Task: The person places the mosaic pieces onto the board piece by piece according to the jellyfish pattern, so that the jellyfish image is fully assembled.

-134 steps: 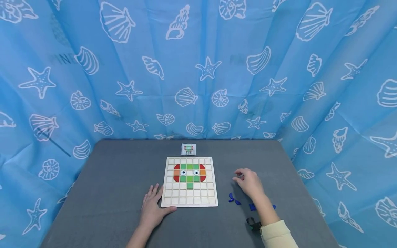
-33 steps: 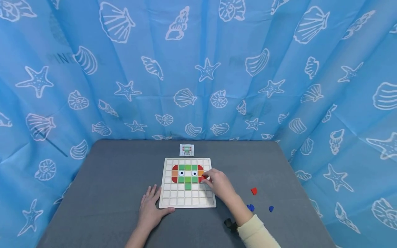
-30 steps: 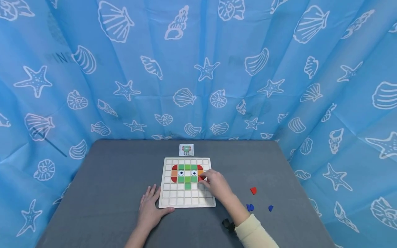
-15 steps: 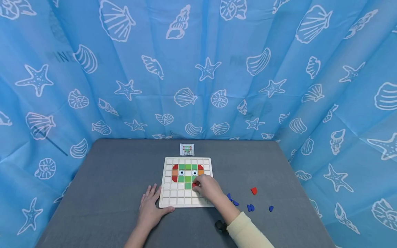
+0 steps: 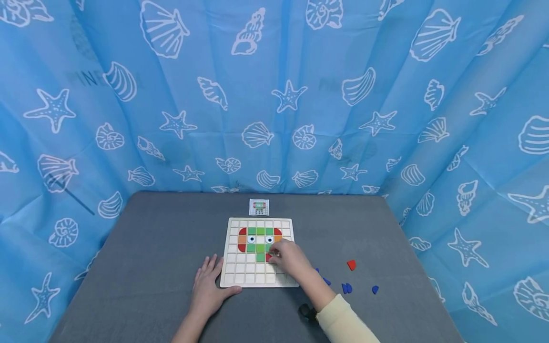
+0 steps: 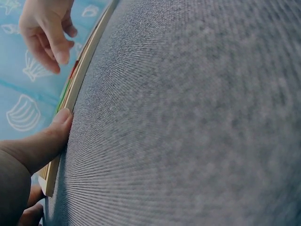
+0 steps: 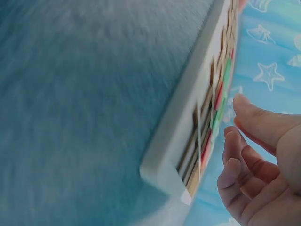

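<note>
Pressing a red tile (image 5: 269, 257) into the grid board (image 5: 259, 278) with our right hand's (image 5: 288, 257) curled fingertips, we steady its seven o'clock corner with our flat, relaxed left hand (image 5: 208, 288); the face looks mostly built, with loose blue pieces (image 5: 345, 287) and a red piece (image 5: 351, 265) waiting on the surface (image 5: 150, 267) at four o'clock.

We've got a pale wooden board (image 5: 258, 282) with smooth glossy tiles (image 5: 260, 247), sitting on a matt grey woven-cloth table (image 5: 150, 267). Thin blue printed curtain (image 5: 274, 95) behind, creased.
</note>
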Available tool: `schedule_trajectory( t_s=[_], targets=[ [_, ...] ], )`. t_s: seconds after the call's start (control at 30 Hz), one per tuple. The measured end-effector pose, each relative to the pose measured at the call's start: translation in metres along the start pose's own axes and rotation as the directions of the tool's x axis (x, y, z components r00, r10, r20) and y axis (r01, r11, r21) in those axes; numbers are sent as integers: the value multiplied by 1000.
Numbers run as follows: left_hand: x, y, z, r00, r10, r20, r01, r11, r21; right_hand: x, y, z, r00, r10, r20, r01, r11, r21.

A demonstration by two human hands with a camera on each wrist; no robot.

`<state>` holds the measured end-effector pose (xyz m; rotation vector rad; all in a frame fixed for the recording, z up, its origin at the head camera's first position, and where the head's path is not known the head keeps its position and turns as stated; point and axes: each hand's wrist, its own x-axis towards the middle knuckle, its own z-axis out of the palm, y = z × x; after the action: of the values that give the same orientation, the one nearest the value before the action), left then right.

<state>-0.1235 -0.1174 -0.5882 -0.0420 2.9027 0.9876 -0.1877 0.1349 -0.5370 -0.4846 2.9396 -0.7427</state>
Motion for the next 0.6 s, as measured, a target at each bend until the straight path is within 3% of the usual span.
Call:
schedule_trajectory(
  t_s=[0.33,0.6],
  targets=[
    [0,1,1,1000,-6,1,6,1000,-5,-18,18,-27,993,74,-92,-73,997,18],
    [-1,1,0,1000,1,3,-1,1000,-7,-36,45,-41,967,143,-211,-139,990,34]
  ],
)
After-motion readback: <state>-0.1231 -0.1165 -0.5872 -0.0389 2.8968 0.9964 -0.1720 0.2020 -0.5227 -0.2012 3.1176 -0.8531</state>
